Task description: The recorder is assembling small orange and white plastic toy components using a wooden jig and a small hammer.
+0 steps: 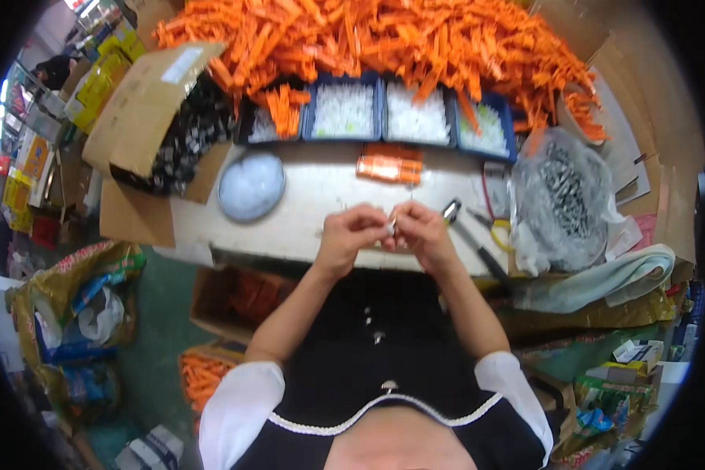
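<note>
Left hand (351, 235) and right hand (421, 231) meet over near edge of bench (305, 211), fingers of both pinching small pale part (390, 228) between them (shape too small to tell). Orange bundle (389, 168) just beyond. Blue trays (384, 113) of white pieces farther, orange heap (384, 35) behind.

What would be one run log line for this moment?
left hand: pinching small white part | right hand: same part | orange pieces: on table beyond
</note>
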`<state>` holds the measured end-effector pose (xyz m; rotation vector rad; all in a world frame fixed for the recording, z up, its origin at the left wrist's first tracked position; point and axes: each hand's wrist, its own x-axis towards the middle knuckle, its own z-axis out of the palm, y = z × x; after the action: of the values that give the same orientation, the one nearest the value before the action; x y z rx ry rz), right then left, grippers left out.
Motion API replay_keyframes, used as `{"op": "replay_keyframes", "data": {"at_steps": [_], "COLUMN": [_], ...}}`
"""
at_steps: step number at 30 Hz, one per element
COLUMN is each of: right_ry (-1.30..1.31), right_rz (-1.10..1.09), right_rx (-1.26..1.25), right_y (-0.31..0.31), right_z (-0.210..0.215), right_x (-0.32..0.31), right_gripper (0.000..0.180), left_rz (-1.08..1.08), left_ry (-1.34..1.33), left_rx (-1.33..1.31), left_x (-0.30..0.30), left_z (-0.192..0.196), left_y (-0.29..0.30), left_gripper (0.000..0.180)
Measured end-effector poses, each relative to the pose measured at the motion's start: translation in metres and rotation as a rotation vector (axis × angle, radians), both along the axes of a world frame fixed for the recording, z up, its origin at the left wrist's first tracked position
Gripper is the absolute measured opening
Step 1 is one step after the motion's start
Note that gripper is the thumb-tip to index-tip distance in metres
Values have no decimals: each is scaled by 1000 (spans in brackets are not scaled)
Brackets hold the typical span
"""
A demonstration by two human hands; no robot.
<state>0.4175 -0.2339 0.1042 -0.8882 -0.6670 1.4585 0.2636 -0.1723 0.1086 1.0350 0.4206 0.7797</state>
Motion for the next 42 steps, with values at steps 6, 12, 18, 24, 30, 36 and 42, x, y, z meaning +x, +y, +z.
{"op": "replay_keyframes", "data": {"at_steps": [6, 12, 18, 24, 30, 36, 42], "right_ry": [-12, -225, -871, -1342, -1606, -1775, -1862], "right_rz": [52, 26, -196, -243, -118, 16, 221], "right_rx": [59, 67, 325, 575, 538, 517, 491], "right_y": [2, -5, -9, -6, -2, 7, 18], "right_z": [-10, -8, 0, 2, -14, -27, -29], "right_x": [-1, -9, -14, -13, 4, 5, 1], "right_gripper": [14, 14, 8, 12, 8, 6, 4], "left_rz": [24, 181, 299, 421, 473, 424, 379], "left_ry": [-80, 54, 126, 191, 488, 613, 618], "left_rx": [42, 362, 679, 874, 997, 1028, 1005], "left_x": [-3, -8, -13, -9, -18, -14, -5], "left_z": [-13, -20, -29, -26, -35, -59, -76], "left_y": [-1, -10, -9, -9, 5, 3, 6], "left_gripper": [9, 10, 14, 16, 13, 9, 10]}}
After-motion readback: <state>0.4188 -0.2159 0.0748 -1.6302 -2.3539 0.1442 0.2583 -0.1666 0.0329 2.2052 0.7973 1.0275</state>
